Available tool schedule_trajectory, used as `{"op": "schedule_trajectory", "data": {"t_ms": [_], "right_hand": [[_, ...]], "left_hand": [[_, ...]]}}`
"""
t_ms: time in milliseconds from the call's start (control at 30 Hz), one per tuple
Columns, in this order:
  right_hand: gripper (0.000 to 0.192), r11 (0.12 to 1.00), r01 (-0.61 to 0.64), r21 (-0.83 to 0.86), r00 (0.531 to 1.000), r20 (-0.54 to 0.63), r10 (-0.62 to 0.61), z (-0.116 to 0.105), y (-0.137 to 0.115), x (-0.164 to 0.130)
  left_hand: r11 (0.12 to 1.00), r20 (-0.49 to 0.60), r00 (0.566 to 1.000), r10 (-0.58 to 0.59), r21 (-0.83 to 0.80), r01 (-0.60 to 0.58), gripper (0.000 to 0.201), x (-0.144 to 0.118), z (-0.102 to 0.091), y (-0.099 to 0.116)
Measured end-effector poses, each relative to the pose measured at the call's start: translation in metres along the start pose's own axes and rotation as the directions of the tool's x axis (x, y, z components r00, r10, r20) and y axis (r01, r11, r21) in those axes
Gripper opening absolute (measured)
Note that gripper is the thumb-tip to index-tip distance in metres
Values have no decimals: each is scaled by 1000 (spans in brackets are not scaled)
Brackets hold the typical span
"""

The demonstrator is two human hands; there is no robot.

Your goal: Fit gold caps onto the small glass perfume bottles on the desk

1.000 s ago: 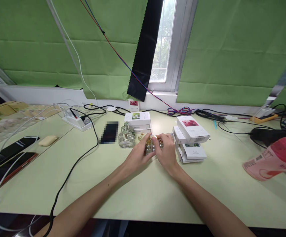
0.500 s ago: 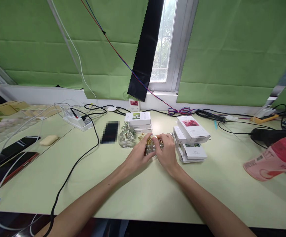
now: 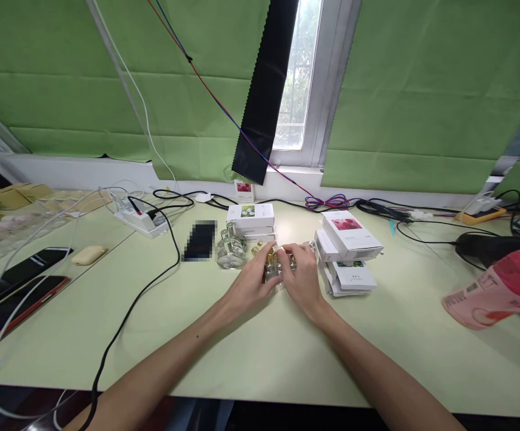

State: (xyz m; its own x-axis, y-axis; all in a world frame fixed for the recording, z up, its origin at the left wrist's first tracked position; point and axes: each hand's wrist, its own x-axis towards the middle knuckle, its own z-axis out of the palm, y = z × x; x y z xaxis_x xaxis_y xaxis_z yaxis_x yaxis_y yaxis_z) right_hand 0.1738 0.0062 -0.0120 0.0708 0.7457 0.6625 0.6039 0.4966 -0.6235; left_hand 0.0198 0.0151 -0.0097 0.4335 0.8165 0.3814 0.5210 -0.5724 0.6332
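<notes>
Small glass perfume bottles with gold tops (image 3: 271,271) stand close together between my hands at the middle of the table. My left hand (image 3: 253,280) is curled around their left side, its thumb reaching across the front. From the right, my right hand (image 3: 303,279) closes on the same group, with its fingertips over the gold tops. My fingers hide much of the bottles, so their exact number cannot be made out. Just beyond my left hand lie small gold pieces (image 3: 260,244). Larger clear glass perfume bottles (image 3: 231,254) stand to the left.
White boxes (image 3: 251,216) are stacked behind the bottles, and more boxes with flower pictures (image 3: 352,233) sit at right. A pink bottle (image 3: 495,293) is far right. Phones (image 3: 12,308) and a power strip (image 3: 140,219) lie left. A black cable (image 3: 138,299) crosses the table.
Almost nothing differs. Both hands stay around the small bottles, with only a slight shift of my fingers.
</notes>
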Motion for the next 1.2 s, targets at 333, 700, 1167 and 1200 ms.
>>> {"op": "schedule_trajectory", "data": {"t_ms": [333,700,1167,1200], "right_hand": [[25,1000,0,2,1000,5,0,0,-2,-1],[25,1000,0,-1,1000,-9,0,2,-2,-2],[23,1000,17,3,998,-52,-17,3,-2,-2],[23,1000,20,-1,998,-53,-20,3,-2,-2]], "left_hand": [[1000,-29,1000,0,30,1,67,-1,1,1],[999,-50,999,20,41,-18,69,-2,2,2],[999,-66,998,-21,30,23,66,-4,-1,10],[999,-70,997,-18,30,20,66,-4,-1,10]]}}
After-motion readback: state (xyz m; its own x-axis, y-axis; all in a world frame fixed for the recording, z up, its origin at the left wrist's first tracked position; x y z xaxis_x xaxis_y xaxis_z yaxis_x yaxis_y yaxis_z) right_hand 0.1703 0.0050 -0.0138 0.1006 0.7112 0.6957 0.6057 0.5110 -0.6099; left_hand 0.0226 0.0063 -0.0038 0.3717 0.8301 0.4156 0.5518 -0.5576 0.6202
